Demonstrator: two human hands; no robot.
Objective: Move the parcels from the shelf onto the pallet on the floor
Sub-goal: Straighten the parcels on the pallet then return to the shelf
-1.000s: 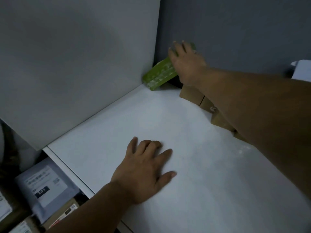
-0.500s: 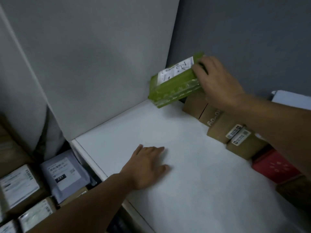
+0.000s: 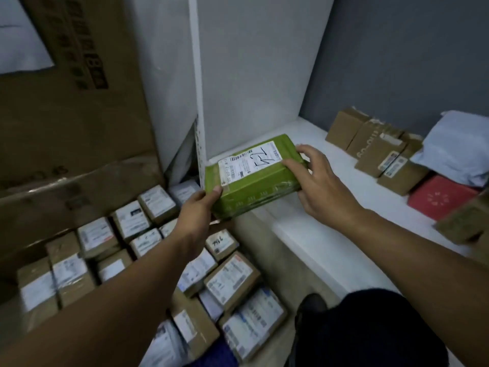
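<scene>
I have the green parcel (image 3: pixel 254 178) in both hands, off the shelf (image 3: pixel 330 234) and hanging over its front left corner, label up. My left hand (image 3: pixel 197 210) pinches the near left corner, thumb on top. My right hand (image 3: pixel 321 186) wraps the right end, fingers curled over the top edge.

It looks like a flat, stiff box under glossy wrap and tape. I judge it light, since an end grip carries it, but the film may be slick. I would keep one hand on each short end, with fingers under the bottom rather than only on the wrap.

Below and to the left, the floor parcels (image 3: pixel 230 279) lie packed close, labels up. I cannot see the pallet under them, so a free spot will be hard to pick. The side panel (image 3: pixel 251 62) stands just behind the parcel, and a tall carton (image 3: pixel 66 102) leans at the far left, which narrows the way down.

Still on the shelf are a row of brown boxes (image 3: pixel 370 144) at the back wall, a blue bag (image 3: pixel 460 149) and a red parcel (image 3: pixel 439 197).
</scene>
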